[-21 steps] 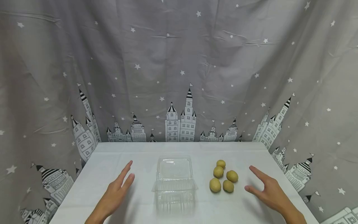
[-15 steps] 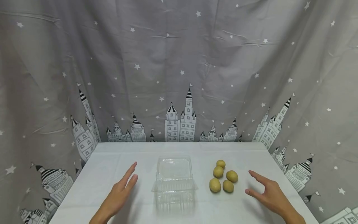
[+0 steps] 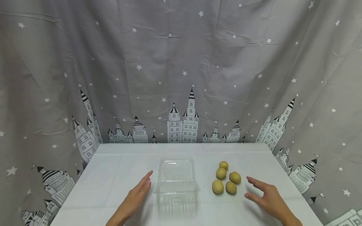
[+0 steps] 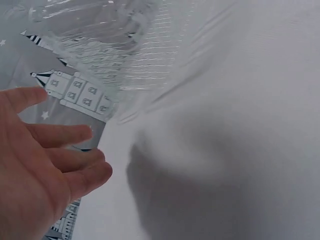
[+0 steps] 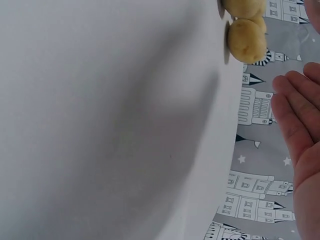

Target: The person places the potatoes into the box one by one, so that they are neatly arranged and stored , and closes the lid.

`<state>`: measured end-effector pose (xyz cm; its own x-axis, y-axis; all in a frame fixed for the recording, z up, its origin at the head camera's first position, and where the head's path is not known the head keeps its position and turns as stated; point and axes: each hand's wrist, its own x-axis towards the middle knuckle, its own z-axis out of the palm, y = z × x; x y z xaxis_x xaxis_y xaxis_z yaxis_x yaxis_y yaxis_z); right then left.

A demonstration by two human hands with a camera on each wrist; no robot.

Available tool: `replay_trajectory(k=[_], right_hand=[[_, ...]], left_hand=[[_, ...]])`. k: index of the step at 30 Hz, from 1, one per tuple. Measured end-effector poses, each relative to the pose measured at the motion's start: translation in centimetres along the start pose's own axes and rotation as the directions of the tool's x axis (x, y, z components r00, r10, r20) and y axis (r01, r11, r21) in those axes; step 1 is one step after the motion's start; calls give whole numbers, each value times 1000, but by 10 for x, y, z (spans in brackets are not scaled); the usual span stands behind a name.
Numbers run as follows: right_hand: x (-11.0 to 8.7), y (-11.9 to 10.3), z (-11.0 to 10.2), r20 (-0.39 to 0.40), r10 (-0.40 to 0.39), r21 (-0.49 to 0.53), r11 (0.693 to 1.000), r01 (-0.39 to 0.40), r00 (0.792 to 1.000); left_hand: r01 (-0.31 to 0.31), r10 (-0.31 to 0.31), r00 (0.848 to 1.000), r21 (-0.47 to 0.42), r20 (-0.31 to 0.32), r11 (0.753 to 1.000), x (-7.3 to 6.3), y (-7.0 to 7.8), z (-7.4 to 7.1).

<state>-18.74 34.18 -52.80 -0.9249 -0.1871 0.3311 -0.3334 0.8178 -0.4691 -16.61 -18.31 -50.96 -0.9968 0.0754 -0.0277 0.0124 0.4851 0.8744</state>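
Potatoes [image 3: 233, 178], five yellow-brown rounded ones, lie loosely clustered on the white cloth-covered table [image 3: 121, 163], to the right of a clear, ribbed plastic hinged container [image 3: 176, 187] whose lid is laid back on the far side. The left hand [image 3: 134, 197] hangs just beside the container with fingers extended and nothing held; the right hand [image 3: 267, 197] hovers near the potatoes, its thumb apart from its extended fingers, likewise holding nothing. With both hands bare and apart from either thing, the step in hand looks like an approach, before any grasp. Judging by these positions, a next move would call for the right fingers to come down and curl round one rounded potato without rolling its neighbours, while the left steadies the light, slippery plastic. The head view alone gives the whole layout, all five potatoes and the grey castle-and-star curtain [image 3: 209, 75] behind, but shows little of the palms. The left wrist view makes the container's ridges plain, with curtain print showing through its plastic, and a dark hand shadow on the cloth. The right wrist view shows the right palm bare, and catches only part of the potato cluster, at its top edge.
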Motion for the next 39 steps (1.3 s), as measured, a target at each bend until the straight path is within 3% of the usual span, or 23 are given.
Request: replay_trajectory(k=[16, 28, 36, 39], right_hand=[[-6, -3, 13, 21, 14, 37, 999, -14, 1000], [-8, -4, 21, 100, 22, 71, 997, -29, 995], [-6, 0, 25, 127, 11, 85, 996, -22, 992], [-5, 2, 27, 121, 8, 78, 997, -17, 993]], left_hand=[[-5, 8, 998, -37, 64, 999, 4, -7, 19], [-7, 18, 968, -44, 249, 999, 3, -16, 22], [-109, 99, 968, 31, 228, 994, 1, -26, 24], [-95, 92, 970, 2, 225, 995, -1, -24, 24]])
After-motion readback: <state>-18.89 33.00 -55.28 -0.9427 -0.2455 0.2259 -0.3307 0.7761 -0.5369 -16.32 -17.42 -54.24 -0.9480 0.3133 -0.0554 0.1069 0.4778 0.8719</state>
